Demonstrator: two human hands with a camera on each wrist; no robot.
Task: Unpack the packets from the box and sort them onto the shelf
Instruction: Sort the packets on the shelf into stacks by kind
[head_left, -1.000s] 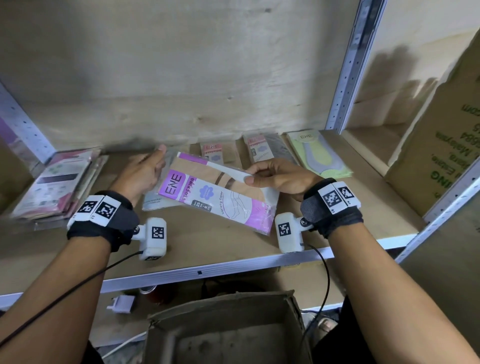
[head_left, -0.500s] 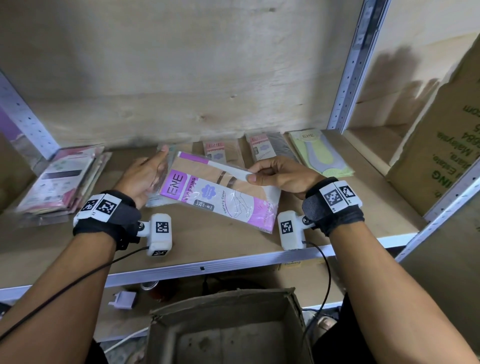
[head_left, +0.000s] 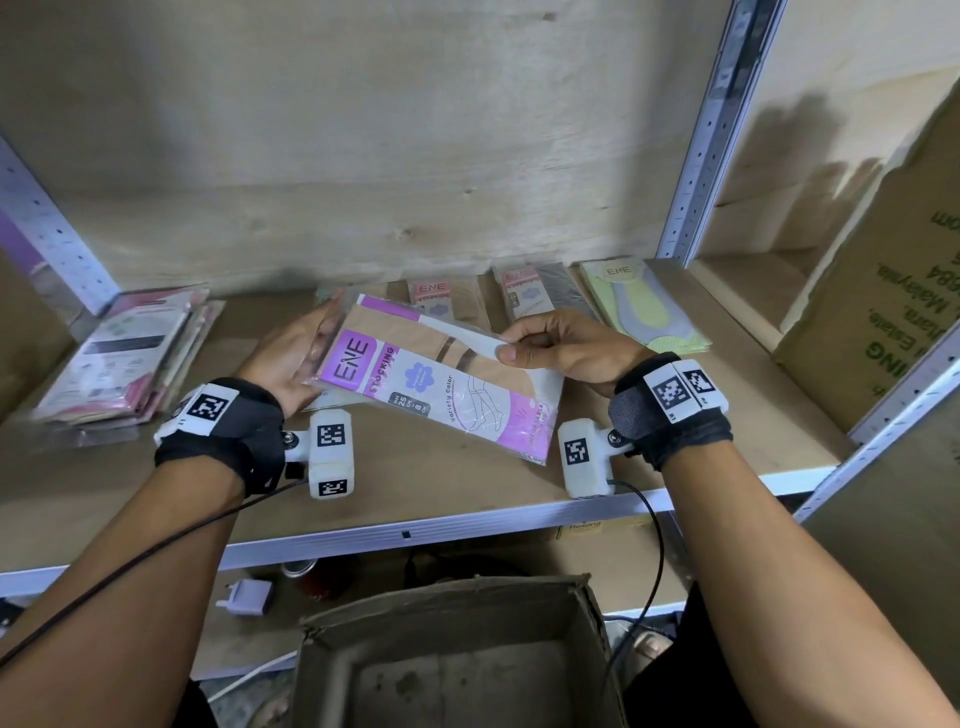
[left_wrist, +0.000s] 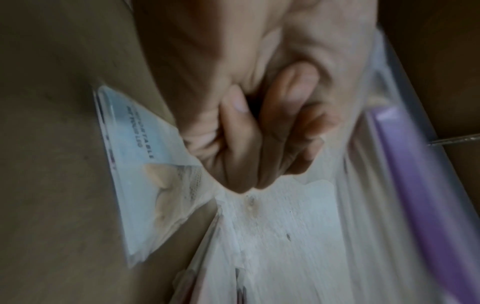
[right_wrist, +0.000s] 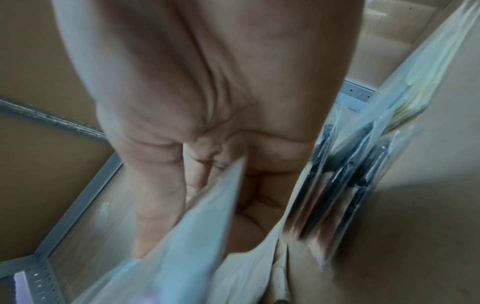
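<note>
Purple ENE stocking packet (head_left: 441, 384), beige hosiery inside, held by both hands

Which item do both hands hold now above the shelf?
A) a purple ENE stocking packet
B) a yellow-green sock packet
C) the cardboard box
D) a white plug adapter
A: the left hand and right hand grip opposite ends of the purple ENE stocking packet.

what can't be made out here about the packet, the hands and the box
- Left hand fingers: head view, hidden behind the stocking packet.
- Packet print: both wrist views, motion-blurred.
- Cardboard box floor: head view, cut off by the bottom edge.
- Back-row packets: head view, print too small.
</note>
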